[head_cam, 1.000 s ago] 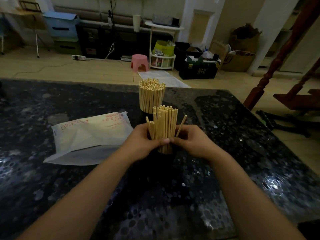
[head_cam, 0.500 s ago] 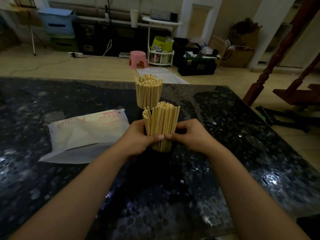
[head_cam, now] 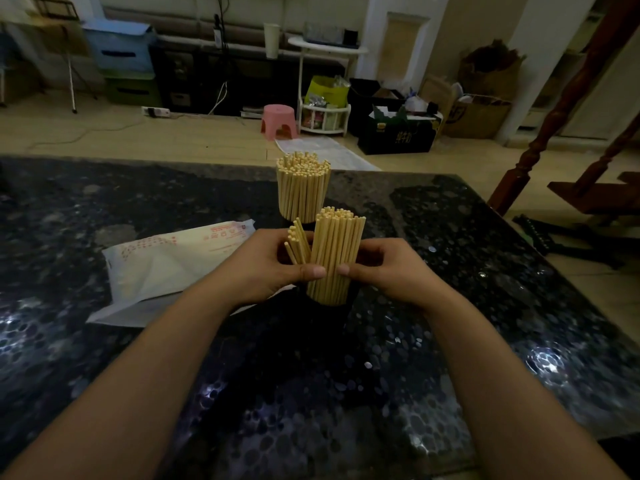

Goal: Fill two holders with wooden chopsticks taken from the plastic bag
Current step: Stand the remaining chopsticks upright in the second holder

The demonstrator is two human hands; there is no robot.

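Both hands wrap the near chopstick bundle (head_cam: 334, 254) standing upright in a dark holder (head_cam: 329, 308) at bench (head_cam: 104, 341) centre: left hand (head_cam: 266, 268) grip curled round its left side with thumb across the front, a few loose sticks (head_cam: 297, 242) splaying left between its fingers; right hand (head_cam: 391, 268) grip curled round the right side, thumb tip on the front. Second bundle (head_cam: 303, 190) stands packed and upright just behind, untouched, its holder hidden. Plastic bag (head_cam: 166, 265) lies flat on the bench left of the hands, partly under the left wrist.
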